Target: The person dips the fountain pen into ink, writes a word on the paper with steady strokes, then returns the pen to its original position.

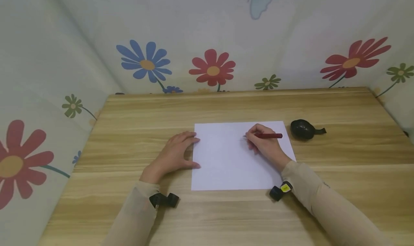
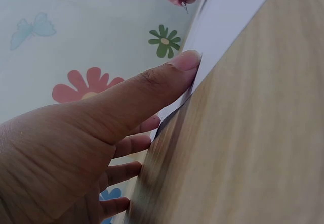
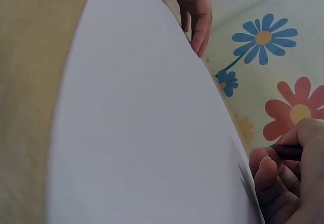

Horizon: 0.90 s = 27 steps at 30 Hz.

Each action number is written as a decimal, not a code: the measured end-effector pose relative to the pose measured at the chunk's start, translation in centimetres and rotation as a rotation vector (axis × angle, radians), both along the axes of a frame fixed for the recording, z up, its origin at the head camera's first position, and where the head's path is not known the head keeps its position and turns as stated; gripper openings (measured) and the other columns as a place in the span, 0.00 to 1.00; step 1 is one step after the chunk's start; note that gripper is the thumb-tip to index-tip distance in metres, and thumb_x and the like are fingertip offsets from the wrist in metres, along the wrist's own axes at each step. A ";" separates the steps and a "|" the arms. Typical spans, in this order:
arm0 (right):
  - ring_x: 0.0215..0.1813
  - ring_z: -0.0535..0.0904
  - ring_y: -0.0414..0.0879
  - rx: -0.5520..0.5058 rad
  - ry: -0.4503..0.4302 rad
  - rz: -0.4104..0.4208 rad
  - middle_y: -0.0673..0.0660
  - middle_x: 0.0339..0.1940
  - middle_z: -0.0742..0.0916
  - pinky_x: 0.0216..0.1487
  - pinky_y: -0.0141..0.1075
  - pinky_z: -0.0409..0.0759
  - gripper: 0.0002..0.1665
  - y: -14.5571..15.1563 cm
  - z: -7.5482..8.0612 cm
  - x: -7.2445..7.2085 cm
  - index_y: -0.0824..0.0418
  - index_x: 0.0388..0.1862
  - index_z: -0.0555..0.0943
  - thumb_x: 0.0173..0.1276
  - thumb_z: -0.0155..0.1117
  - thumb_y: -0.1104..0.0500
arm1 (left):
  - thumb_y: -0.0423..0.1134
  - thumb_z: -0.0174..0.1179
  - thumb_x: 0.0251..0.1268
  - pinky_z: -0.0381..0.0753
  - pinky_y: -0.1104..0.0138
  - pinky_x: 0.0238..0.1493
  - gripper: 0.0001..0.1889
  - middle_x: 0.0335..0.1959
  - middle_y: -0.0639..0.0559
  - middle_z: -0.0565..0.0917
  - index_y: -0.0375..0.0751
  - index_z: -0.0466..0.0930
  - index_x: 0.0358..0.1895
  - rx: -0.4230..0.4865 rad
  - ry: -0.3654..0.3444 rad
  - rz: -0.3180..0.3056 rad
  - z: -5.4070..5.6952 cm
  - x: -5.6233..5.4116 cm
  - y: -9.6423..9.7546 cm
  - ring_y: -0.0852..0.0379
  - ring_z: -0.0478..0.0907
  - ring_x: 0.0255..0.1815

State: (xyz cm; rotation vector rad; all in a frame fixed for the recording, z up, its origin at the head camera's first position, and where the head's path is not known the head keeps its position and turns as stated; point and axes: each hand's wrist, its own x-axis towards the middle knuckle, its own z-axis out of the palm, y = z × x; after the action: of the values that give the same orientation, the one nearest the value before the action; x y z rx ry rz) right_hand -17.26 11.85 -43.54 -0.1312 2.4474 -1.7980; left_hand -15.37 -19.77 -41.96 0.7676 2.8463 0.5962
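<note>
A white sheet of paper lies flat on the wooden table. With thumb and fingers spread, my left hand rests at the sheet's left edge; in the left wrist view the thumb touches that edge. My right hand pinches a dark red pen over the upper right part of the sheet. Its thin tip points left, and whether it touches the paper I cannot tell. In the right wrist view the pen is mostly hidden by the fingers.
Right of the sheet sits a glossy black oval object with a short tail. The wooden table reaches back to a flower-printed cloth. Black devices are strapped at both wrists.
</note>
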 end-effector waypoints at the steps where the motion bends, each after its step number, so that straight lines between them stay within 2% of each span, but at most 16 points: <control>1: 0.17 0.75 0.39 0.009 0.007 -0.001 0.54 0.20 0.82 0.16 0.29 0.76 0.09 0.0 0.0 0.0 0.68 0.36 0.75 0.68 0.59 0.61 | 0.58 0.74 0.42 0.54 0.44 0.75 0.44 0.72 0.46 0.65 0.43 0.71 0.65 0.002 0.001 0.000 0.0 0.0 0.0 0.43 0.56 0.76; 8: 0.18 0.75 0.42 0.160 0.089 -0.023 0.55 0.16 0.79 0.23 0.28 0.71 0.07 -0.1 -0.3 0.2 0.63 0.32 0.77 0.66 0.59 0.59 | 0.58 0.74 0.42 0.54 0.44 0.75 0.44 0.72 0.45 0.66 0.43 0.71 0.65 -0.006 0.018 -0.004 0.0 0.0 0.0 0.43 0.57 0.75; 17: 0.18 0.74 0.41 0.207 0.139 -0.062 0.58 0.22 0.82 0.22 0.27 0.73 0.06 -0.1 -0.4 0.4 0.62 0.33 0.78 0.66 0.59 0.60 | 0.59 0.73 0.42 0.53 0.45 0.76 0.44 0.73 0.46 0.65 0.43 0.71 0.66 -0.008 0.020 -0.015 0.4 -0.2 0.2 0.43 0.57 0.75; 27: 0.19 0.74 0.40 0.213 0.150 -0.070 0.59 0.26 0.84 0.21 0.27 0.74 0.06 -0.2 -0.4 0.5 0.62 0.34 0.79 0.66 0.59 0.60 | 0.59 0.73 0.42 0.54 0.45 0.75 0.44 0.73 0.46 0.65 0.43 0.71 0.65 -0.015 0.013 -0.015 0.5 -0.2 0.2 0.43 0.56 0.76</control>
State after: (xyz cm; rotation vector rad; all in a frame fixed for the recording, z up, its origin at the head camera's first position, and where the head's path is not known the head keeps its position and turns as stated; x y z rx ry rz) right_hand -16.78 11.65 -43.93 -0.1716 2.7622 -1.5925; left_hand -15.52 -19.54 -41.44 0.7920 2.8512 0.5689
